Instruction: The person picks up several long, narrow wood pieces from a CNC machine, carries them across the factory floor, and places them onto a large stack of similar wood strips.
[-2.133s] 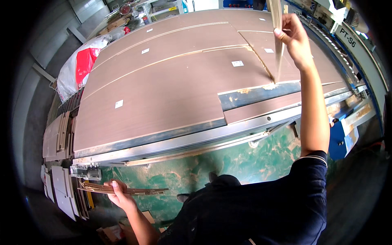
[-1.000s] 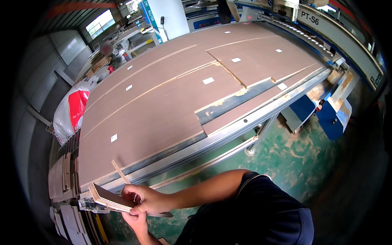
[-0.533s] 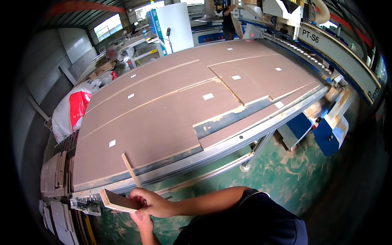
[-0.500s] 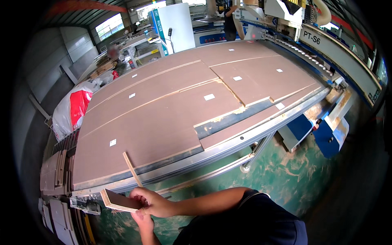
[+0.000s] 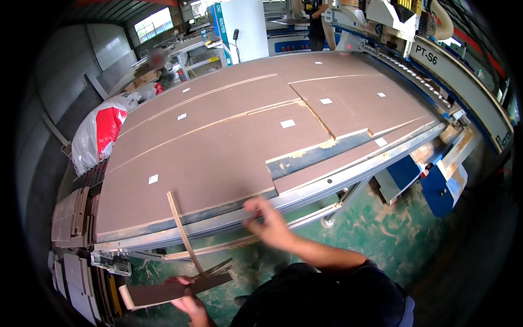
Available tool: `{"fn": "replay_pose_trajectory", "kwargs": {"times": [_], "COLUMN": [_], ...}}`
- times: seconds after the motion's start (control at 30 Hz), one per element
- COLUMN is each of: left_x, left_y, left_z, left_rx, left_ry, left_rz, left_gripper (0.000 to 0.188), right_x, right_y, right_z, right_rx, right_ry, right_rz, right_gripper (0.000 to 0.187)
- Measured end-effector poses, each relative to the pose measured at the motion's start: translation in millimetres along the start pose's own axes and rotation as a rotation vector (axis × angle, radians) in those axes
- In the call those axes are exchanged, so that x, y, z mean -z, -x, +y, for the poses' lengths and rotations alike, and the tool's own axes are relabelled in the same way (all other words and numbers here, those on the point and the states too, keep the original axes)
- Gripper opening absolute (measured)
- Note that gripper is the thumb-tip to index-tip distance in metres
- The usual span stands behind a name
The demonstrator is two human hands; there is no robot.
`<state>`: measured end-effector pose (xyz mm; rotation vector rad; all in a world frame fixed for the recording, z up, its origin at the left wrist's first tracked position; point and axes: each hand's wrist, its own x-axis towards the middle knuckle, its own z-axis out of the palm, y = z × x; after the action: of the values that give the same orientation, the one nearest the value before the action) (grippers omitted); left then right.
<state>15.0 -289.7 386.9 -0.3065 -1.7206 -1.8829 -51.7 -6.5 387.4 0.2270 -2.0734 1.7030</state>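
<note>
My left hand (image 5: 188,302), low at the front, is closed around a short brown-faced plywood offcut (image 5: 155,293) with a pale cut edge. A long thin wooden strip (image 5: 181,231) slants up from the same bundle, crossing the table's front edge. Darker sliver ends (image 5: 220,267) poke out beside it. My right hand (image 5: 268,224) hovers by the table's front rail, slightly blurred, fingers apart and nothing visible in them. Beyond it lies a large brown panel sheet (image 5: 218,158), cut into sections with small white labels.
A metal-edged machine table (image 5: 376,159) carries the sheet, with a dark bare gap (image 5: 321,155) near its front. The router gantry (image 5: 457,71) stands at the right. White-and-red sacks (image 5: 103,133) and stacked boards (image 5: 71,218) flank the left. Another person (image 5: 317,27) stands at the back.
My right hand has let go of the offcut and moved right and up toward the table edge. My left hand and the bundle have dropped lower; the view has shifted slightly.
</note>
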Motion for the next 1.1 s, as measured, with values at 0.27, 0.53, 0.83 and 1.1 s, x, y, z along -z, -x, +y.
{"fn": "replay_pose_trajectory", "kwargs": {"times": [0.27, 0.53, 0.83, 1.1], "left_x": [74, 53, 71, 116], "left_y": [-13, -22, -18, -6], "left_z": [16, 50, 46, 36], "left_rx": [-0.318, -0.202, -0.264, -0.094], "left_ry": [-0.534, -0.267, -0.425, -0.244], "left_rz": [0.202, 0.346, 0.280, 0.184], "left_gripper": [0.023, 0.026, 0.029, 0.025], "right_x": [143, 178, 221, 220], "right_y": [-19, -20, -58, -70], "right_z": [58, 120, 122, 121], "right_rx": [-0.122, -0.199, -0.325, -0.317], "right_ry": [0.926, 1.111, 1.040, 1.132], "right_rz": [0.320, 0.086, -0.417, -0.451], "right_gripper": [0.037, 0.046, 0.078, 0.072]}}
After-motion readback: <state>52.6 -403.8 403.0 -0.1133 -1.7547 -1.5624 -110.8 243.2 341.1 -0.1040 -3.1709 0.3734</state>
